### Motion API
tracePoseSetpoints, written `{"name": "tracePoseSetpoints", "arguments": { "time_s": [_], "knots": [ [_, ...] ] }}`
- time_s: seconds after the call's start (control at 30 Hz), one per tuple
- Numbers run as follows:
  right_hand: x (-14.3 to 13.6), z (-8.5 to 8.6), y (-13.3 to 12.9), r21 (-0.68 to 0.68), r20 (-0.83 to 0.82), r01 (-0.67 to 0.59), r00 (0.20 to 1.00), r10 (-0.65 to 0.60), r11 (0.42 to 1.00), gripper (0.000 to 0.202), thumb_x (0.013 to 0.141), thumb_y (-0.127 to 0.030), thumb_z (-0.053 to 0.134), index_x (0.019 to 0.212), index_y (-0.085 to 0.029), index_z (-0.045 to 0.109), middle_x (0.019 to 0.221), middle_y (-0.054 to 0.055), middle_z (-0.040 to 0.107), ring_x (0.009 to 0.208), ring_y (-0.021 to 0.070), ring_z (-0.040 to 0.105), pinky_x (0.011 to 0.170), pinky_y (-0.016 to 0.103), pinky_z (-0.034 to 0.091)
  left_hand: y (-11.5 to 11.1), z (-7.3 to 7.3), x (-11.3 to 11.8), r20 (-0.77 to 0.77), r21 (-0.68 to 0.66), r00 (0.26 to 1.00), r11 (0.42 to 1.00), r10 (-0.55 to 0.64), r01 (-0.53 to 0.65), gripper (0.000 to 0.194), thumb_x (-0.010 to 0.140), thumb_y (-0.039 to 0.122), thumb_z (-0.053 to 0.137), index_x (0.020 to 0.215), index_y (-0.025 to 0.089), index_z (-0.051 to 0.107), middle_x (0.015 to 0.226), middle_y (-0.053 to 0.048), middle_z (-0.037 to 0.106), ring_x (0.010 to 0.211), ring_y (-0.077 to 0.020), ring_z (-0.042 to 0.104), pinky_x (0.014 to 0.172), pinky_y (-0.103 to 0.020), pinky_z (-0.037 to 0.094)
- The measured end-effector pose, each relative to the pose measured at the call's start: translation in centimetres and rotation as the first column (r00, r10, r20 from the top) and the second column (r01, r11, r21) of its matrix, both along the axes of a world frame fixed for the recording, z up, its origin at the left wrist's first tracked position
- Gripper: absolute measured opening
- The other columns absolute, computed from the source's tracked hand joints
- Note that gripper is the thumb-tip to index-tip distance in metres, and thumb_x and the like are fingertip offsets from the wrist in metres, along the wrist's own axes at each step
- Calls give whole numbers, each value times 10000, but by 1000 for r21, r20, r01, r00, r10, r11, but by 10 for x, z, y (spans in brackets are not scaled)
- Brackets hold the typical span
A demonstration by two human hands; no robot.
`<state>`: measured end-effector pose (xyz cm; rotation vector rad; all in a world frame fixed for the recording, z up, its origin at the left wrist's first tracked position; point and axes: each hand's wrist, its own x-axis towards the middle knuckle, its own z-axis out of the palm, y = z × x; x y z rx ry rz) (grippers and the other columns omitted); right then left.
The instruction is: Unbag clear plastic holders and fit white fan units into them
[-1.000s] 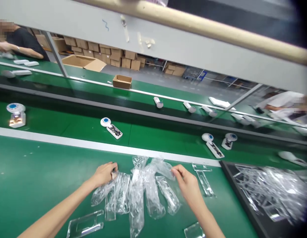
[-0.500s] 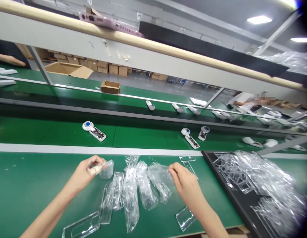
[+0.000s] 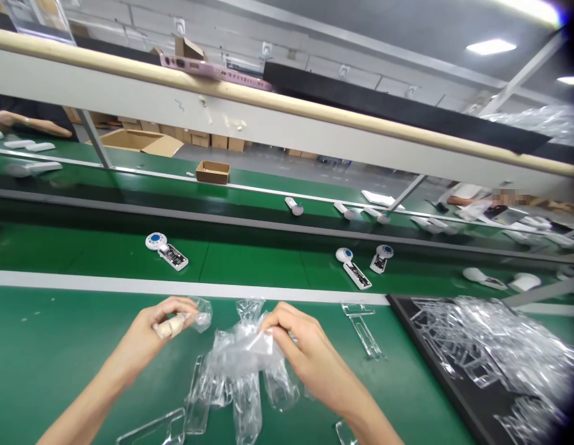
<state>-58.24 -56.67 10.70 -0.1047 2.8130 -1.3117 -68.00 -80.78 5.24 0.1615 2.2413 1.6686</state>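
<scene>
My left hand (image 3: 164,324) is closed in a pinch on a small crumpled piece of clear plastic (image 3: 202,314). Something cream-coloured (image 3: 170,326), perhaps a wrap on the thumb, shows at that hand. My right hand (image 3: 298,337) pinches a clear plastic bag (image 3: 247,353) by its edge; the bag is blurred and hangs over several clear bags (image 3: 247,402) lying side by side on the green table. Whether these bags contain anything is hard to make out. Left of them lie clear plastic frames (image 3: 152,429). Another clear frame (image 3: 364,334) is right of my right hand.
A black tray (image 3: 430,346) heaped with clear plastic parts (image 3: 509,334) stands at the right. Beyond a white strip (image 3: 129,285), white round-headed devices (image 3: 173,256) lie on the green belt. A shelf (image 3: 287,120) crosses above. Co-workers' arms (image 3: 41,125) appear across the line.
My right hand has moved left with the clear bag, from the right side of the row to above it. My left hand keeps its pinch nearly in place. The view has shifted slightly.
</scene>
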Motion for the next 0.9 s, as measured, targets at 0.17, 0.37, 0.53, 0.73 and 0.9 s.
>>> {"name": "tracePoseSetpoints", "arguments": {
  "time_s": [0.17,0.37,0.53,0.73,0.9],
  "knots": [
    [-17,-12,-25,-49,34,-99,994,101,994,192,848,-111,430,807,-223,580,798,-33,573,729,111,514,642,218,375,-16,1,-1,-177,-125,984,992,-17,-5,336,630,556,679,695,227,669,1045,-85,633,983,-274,584,736,-293,492],
    [-26,-66,-49,-88,154,4,988,10,996,160,783,-90,471,777,-199,588,671,-43,533,595,94,481,579,211,358,-41,-11,-9,-310,-244,944,969,-117,39,256,729,491,618,800,245,621,1262,-71,562,1159,-269,523,904,-337,457],
    [-32,-103,-81,-492,318,225,946,-67,841,112,806,-152,442,806,-202,543,608,-63,496,465,81,474,440,175,383,-12,-35,16,-143,-17,937,947,-319,320,201,796,412,565,778,214,535,1190,-108,601,1133,-260,543,866,-331,482],
    [-52,-121,-48,-189,418,339,877,-237,922,184,875,-213,400,896,-207,583,744,-26,629,657,116,640,601,206,470,20,-68,13,-39,-94,963,960,-267,262,315,800,395,517,1069,234,499,935,-48,674,792,-197,631,734,-293,496],
    [-57,-148,31,192,403,478,758,-513,857,377,750,-272,624,1108,-183,547,1108,142,615,1018,282,600,831,375,404,48,-86,-34,-104,-243,973,954,-204,174,373,763,452,475,992,186,598,1005,-85,698,932,-255,633,830,-323,468]
  ]
}}
